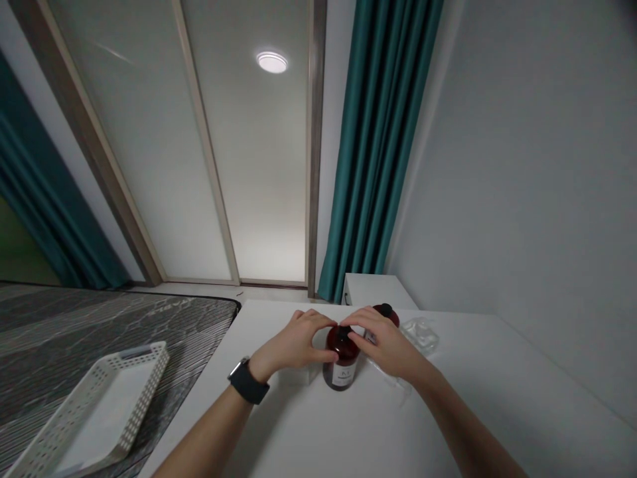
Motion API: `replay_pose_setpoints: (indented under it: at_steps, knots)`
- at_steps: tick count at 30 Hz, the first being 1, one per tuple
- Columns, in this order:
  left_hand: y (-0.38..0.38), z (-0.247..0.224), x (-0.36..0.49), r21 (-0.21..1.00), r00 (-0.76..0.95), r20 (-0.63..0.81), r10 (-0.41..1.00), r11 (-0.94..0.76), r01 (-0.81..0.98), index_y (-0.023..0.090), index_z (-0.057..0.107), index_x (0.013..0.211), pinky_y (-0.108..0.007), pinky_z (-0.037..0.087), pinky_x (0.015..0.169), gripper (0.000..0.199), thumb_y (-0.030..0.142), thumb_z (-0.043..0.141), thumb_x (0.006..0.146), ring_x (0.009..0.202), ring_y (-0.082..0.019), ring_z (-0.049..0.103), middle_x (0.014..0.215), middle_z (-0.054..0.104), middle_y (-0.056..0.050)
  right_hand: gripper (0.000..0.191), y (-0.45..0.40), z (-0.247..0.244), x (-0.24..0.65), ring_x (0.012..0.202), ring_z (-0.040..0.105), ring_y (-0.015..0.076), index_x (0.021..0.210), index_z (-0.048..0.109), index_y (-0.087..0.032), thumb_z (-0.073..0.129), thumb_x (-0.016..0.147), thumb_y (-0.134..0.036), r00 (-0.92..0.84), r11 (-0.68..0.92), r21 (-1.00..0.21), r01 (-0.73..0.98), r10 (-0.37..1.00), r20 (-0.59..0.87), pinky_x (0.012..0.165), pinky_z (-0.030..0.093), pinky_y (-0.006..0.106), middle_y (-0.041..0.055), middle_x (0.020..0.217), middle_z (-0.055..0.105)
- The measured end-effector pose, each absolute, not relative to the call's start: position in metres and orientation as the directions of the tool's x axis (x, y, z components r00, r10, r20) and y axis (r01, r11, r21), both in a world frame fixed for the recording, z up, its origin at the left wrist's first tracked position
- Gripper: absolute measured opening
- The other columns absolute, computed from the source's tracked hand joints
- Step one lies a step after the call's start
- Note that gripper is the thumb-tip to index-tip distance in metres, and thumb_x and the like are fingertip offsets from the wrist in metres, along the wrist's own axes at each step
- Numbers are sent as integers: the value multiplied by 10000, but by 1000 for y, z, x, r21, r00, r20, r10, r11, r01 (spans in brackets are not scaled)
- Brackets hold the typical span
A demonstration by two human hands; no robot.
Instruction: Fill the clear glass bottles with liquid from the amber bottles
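A dark reddish-brown bottle (330, 384) with a white label and a black cap (344, 331) stands upright on the white table (338, 438). My left hand (297, 340), with a dark watch on its wrist, grips the bottle's left side between thumb and fingers. From the right, the fingers of my right hand (385, 340) pinch the cap at the top. Behind that hand is a second reddish-brown bottle (393, 317) with a black top, partly hidden. Crumpled clear plastic (421, 334) lies to the right of it. Something pale and boxy, partly covered, sits under my left hand.
At lower left a white perforated basket (150, 396) rests on a grey patterned bed-like surface (199, 325). A white cabinet (381, 289) stands past the table's far edge. Beyond are a teal curtain (383, 146) and frosted sliding doors (259, 166); a wall borders the right.
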State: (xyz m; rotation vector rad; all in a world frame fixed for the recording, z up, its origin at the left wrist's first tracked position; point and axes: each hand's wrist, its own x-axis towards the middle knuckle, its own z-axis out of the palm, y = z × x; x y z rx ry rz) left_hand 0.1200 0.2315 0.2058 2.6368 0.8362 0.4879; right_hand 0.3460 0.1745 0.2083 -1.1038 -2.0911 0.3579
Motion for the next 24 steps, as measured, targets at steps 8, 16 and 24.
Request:
replay_pose_setpoints:
  at_steps: [8,16,24]
  knots:
    - [230,209,119,435,788,200,582,-774,460,229,614,1255,-441,367,1022,498,433,787,834,1167,-306,596,1233,697,-73,303,169,208,338,1070,605,262,1190,677,-213,546,935,-115,-373,581,-470,665,803,465,986,489,459,98,1097,700]
    - [227,209,118,392,800,175,574,-786,478,215,601,1265,-436,370,993,445,388,751,883,1170,-309,589,1257,690,-78,339,168,210,333,1068,597,244,1134,675,-222,508,901,-40,-390,605,-476,638,787,478,1011,453,450,76,1094,692]
    - [224,210,120,389,782,147,606,-762,517,201,575,1280,-442,356,972,459,398,736,898,1183,-319,597,1294,679,-94,327,166,212,332,1076,604,247,1123,671,-228,505,900,-55,-370,567,-450,690,810,455,1011,431,465,73,1108,706]
